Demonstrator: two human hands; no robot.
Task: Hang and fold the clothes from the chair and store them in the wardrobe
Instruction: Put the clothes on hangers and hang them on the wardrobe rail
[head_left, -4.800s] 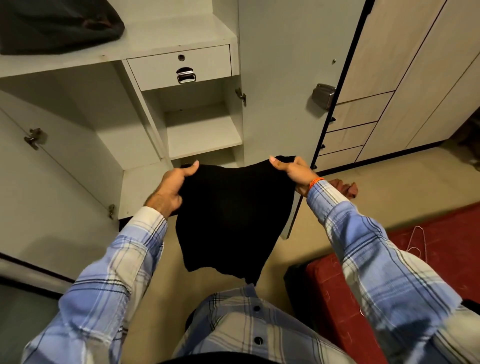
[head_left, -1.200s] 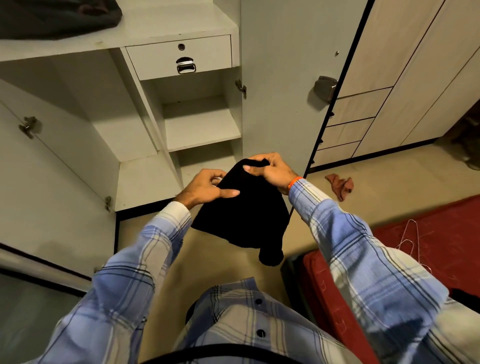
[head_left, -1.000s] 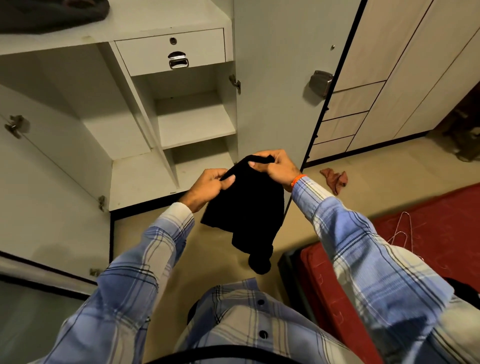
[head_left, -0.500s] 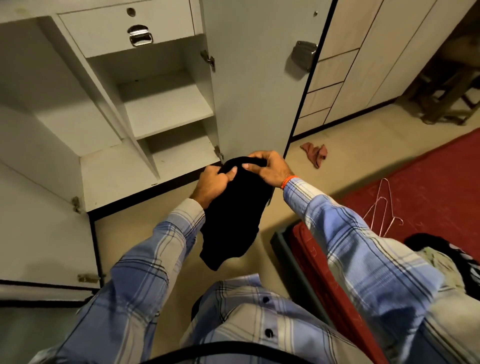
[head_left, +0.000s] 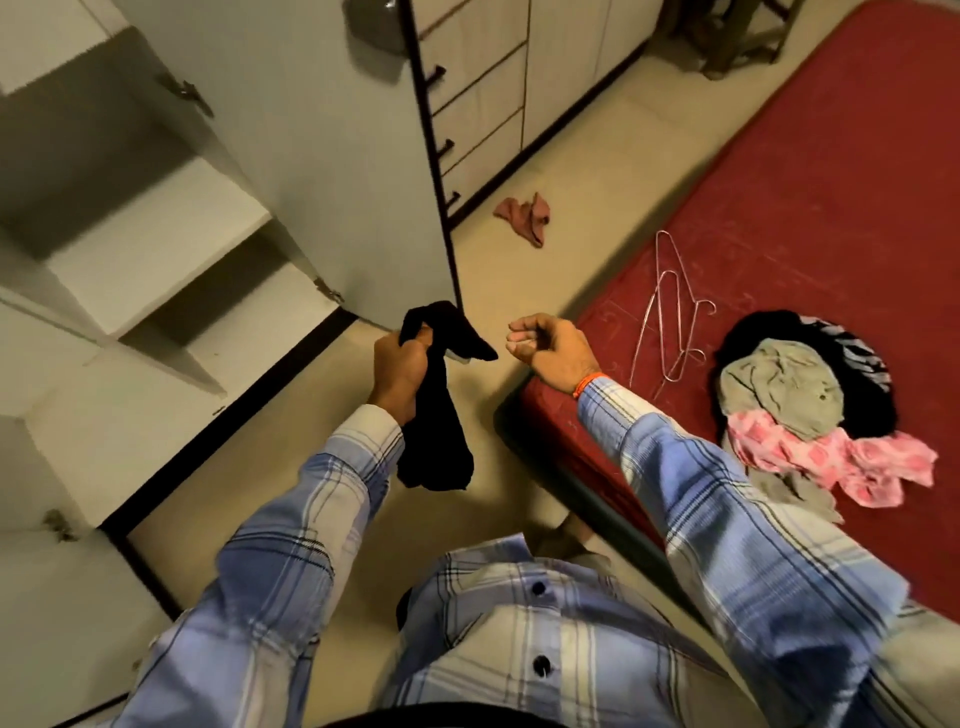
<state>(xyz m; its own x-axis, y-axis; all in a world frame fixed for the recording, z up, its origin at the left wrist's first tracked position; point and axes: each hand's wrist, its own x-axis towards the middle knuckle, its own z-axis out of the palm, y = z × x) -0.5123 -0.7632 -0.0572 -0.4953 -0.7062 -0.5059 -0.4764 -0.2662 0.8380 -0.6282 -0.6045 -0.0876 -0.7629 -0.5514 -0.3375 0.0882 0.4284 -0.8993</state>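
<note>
Apparently the left hand (head_left: 402, 371) gripped the bunched black cloth (head_left: 436, 410) alone above the floor, beside the open wardrobe (head_left: 156, 223), so that the right hand (head_left: 550, 348), loosely curled and holding nothing, was free near the wire hangers (head_left: 670, 317) on the red mattress (head_left: 810, 208).

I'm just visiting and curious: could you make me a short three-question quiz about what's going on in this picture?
1. True or false: both hands grip the black garment.
2. Where do the wire hangers lie? A) on a wardrobe shelf B) on the red mattress C) on the floor
3. Fill in: a small reddish cloth lies on the ____.

Key
1. False: only the left hand grips it; the right hand holds nothing.
2. B
3. floor
</note>
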